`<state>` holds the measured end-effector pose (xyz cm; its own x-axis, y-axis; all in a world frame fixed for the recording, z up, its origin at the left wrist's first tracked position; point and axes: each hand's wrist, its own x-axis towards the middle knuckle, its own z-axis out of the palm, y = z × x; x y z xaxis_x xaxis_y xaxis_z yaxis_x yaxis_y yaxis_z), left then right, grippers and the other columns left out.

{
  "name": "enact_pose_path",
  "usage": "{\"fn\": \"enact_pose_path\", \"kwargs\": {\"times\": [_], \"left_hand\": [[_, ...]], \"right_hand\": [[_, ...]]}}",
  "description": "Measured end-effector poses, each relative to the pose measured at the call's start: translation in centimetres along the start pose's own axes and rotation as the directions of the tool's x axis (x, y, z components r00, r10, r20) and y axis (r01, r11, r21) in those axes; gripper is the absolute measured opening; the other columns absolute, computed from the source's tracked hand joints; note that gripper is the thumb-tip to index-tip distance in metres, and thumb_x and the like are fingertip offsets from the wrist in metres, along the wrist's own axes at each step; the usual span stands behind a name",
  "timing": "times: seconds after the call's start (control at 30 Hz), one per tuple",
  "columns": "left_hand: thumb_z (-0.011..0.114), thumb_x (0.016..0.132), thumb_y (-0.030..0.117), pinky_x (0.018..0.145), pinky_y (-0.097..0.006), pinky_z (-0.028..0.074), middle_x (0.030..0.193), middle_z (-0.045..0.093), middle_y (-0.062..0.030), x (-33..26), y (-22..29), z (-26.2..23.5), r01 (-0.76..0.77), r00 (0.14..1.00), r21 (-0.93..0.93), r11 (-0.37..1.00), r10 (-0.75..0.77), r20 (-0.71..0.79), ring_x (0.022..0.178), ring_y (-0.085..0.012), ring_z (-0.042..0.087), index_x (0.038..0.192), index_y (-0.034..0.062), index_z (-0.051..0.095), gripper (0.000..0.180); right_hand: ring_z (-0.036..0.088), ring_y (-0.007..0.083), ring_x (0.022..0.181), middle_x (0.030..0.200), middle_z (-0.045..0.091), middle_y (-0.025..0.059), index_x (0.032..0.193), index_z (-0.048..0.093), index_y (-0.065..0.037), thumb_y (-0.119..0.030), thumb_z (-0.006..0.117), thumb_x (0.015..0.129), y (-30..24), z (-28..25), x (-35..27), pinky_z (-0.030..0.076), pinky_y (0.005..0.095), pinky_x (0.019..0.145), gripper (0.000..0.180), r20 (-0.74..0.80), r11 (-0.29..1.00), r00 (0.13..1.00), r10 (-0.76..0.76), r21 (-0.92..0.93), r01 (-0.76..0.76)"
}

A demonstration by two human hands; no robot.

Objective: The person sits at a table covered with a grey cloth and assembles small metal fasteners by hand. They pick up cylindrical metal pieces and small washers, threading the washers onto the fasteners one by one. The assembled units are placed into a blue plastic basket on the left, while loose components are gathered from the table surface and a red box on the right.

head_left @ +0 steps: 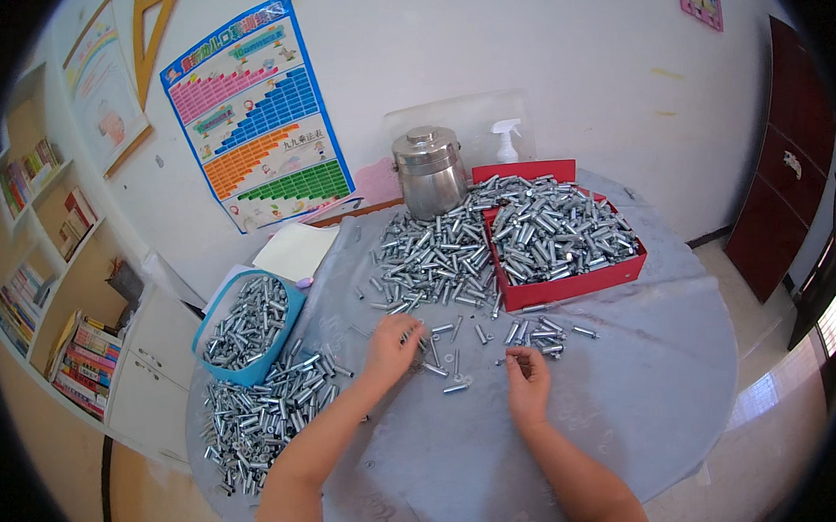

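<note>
My left hand (391,353) is over the middle of the table, its fingers curled together beside loose metal expansion bolts (434,369) and small washers. Whatever it may hold is hidden by the fingers. To its right, my right hand (529,387) has its thumb and fingers pinched together; a small bit shows at the fingertips, too small to name. Just beyond it lies a little group of bolts (539,334). A large heap of bolts (432,260) spreads farther back, against a red box (578,289) filled with more of them.
At the left, a blue plastic basket (294,315) full of bolts stands beside another heap (262,426) near the table's left edge. A steel lidded pot (430,176) and a white spray bottle (506,142) stand at the back. White paper (296,250) lies back left.
</note>
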<state>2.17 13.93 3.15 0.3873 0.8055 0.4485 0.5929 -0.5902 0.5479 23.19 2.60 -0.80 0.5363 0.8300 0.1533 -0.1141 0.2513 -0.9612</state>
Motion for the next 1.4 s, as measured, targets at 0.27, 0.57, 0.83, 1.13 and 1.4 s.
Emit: {"fn": "enact_pose_path", "kwargs": {"times": [0.27,0.57,0.83,1.13,1.4], "left_hand": [[0.071,0.071,0.020,0.084,-0.040,0.041,0.093,0.057,-0.0148,3.8,-4.8,2.0,0.079,0.969,0.217,0.973,-0.024,-0.246,0.096,-0.0347,0.050,0.090,0.0047,0.062,0.026],[0.066,0.074,0.015,0.075,-0.041,0.039,0.084,0.055,-0.0120,1.3,-5.2,2.0,-0.012,0.999,0.181,0.983,0.020,-0.044,0.085,-0.0321,0.049,0.081,0.0045,0.059,0.015],[0.063,0.078,0.015,0.078,-0.038,0.040,0.087,0.057,-0.0131,-2.5,0.6,-2.4,0.046,0.958,-0.031,0.998,-0.035,0.286,0.087,-0.0302,0.052,0.085,0.0036,0.059,0.013],[0.061,0.080,0.031,0.092,-0.041,0.038,0.112,0.053,-0.0220,2.9,-4.5,2.4,0.122,0.993,0.300,0.946,-0.117,-0.034,0.105,-0.0362,0.047,0.111,-0.0032,0.054,0.046],[0.055,0.085,0.038,0.100,-0.040,0.034,0.127,0.045,-0.0253,1.3,-3.6,3.3,-0.043,0.991,0.299,0.953,0.003,0.133,0.120,-0.0375,0.041,0.120,-0.0057,0.048,0.057]], "right_hand": [[0.047,0.0040,0.068,0.077,0.053,-0.0029,0.091,0.059,-0.004,-0.005,0.058,0.086,-0.1,0.2,0.0,0.038,0.0187,0.062,0.006,0.002,1.000,1.000,-0.013,-0.026,0.013],[0.048,0.0048,0.068,0.077,0.055,-0.0014,0.092,0.060,-0.004,-0.007,0.059,0.085,0.7,-0.1,0.1,0.040,0.0196,0.062,0.008,0.038,0.999,0.999,-0.023,-0.045,0.025],[0.046,0.0046,0.068,0.079,0.054,-0.0022,0.092,0.060,-0.004,-0.005,0.057,0.086,0.2,-0.1,0.0,0.038,0.0190,0.061,0.006,0.011,1.000,1.000,-0.011,-0.019,0.011],[0.047,0.0046,0.067,0.077,0.054,-0.0021,0.092,0.059,-0.004,-0.005,0.058,0.085,0.1,-0.2,0.3,0.039,0.0196,0.061,0.007,0.035,0.995,0.999,-0.032,-0.090,0.035],[0.048,0.0051,0.069,0.078,0.055,-0.0018,0.091,0.060,-0.004,-0.005,0.058,0.085,0.0,0.0,0.0,0.040,0.0198,0.062,0.007,0.029,0.996,1.000,0.001,-0.088,0.001]]}}
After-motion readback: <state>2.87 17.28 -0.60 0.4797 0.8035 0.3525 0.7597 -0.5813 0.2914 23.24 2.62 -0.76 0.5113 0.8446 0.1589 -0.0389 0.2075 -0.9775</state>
